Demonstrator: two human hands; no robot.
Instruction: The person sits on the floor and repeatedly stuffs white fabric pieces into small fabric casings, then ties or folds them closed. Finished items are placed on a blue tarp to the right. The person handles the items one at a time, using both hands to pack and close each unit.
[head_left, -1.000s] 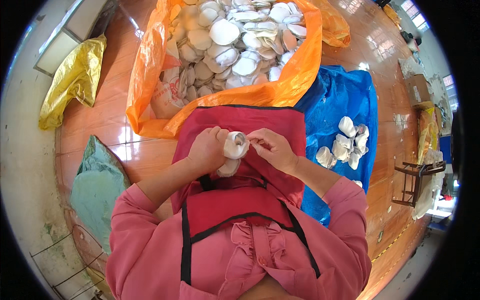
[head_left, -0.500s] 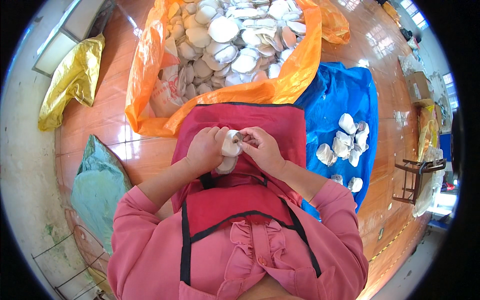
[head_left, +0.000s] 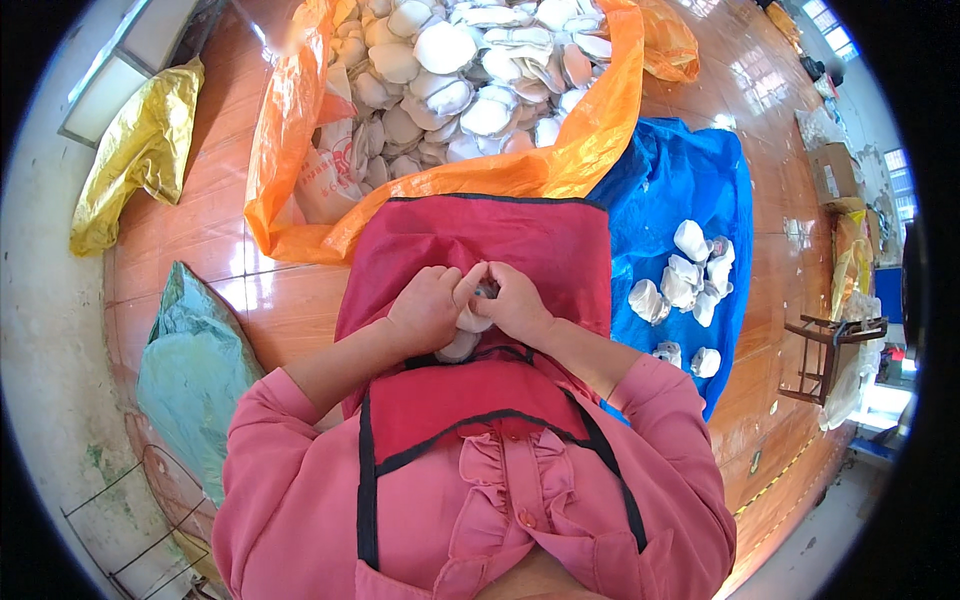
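orange sack (head_left: 560,175) holds pale discs (head_left: 445,48) (left hand (head_left: 426,308), right hand (head_left: 517,306) gripping a white piece (head_left: 472,320)).

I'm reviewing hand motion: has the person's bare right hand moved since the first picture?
Yes: the bare right hand moved left, away from the blue plastic sheet.
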